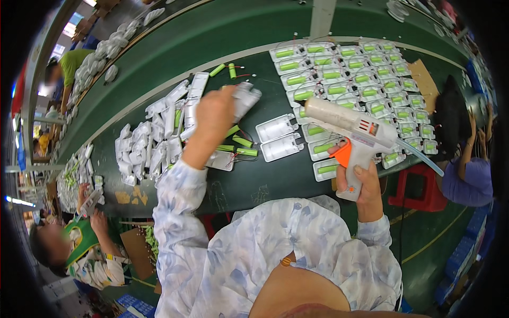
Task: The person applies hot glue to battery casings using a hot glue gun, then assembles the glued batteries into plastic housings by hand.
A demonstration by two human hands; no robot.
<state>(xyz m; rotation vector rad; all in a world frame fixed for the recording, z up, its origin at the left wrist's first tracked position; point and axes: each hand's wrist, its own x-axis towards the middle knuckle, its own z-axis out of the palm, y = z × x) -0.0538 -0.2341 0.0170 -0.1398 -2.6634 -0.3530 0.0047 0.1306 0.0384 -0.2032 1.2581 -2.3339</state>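
Observation:
My right hand (pixel 368 183) grips a white glue gun (pixel 366 132) with an orange trigger, its nozzle end over the rows of casings. A white plastic casing (pixel 246 99) is held in my left hand (pixel 216 112), above the bench, slightly blurred. Between the hands lie two white casings (pixel 281 147) with no cell in them. Rows of casings with green battery cells (pixel 333 75) cover the right of the bench. Beside my left wrist are loose green cells (pixel 243 141) with wires, and farther left a heap of white casings (pixel 139 146).
A cardboard sheet (pixel 422 82) and a black bundle (pixel 452 114) border the rows at right. A red stool (pixel 416 190) stands below the bench edge. A co-worker (pixel 87 244) sits at left, another person (pixel 469 177) at right. A clear tube (pixel 422 155) trails from the glue gun.

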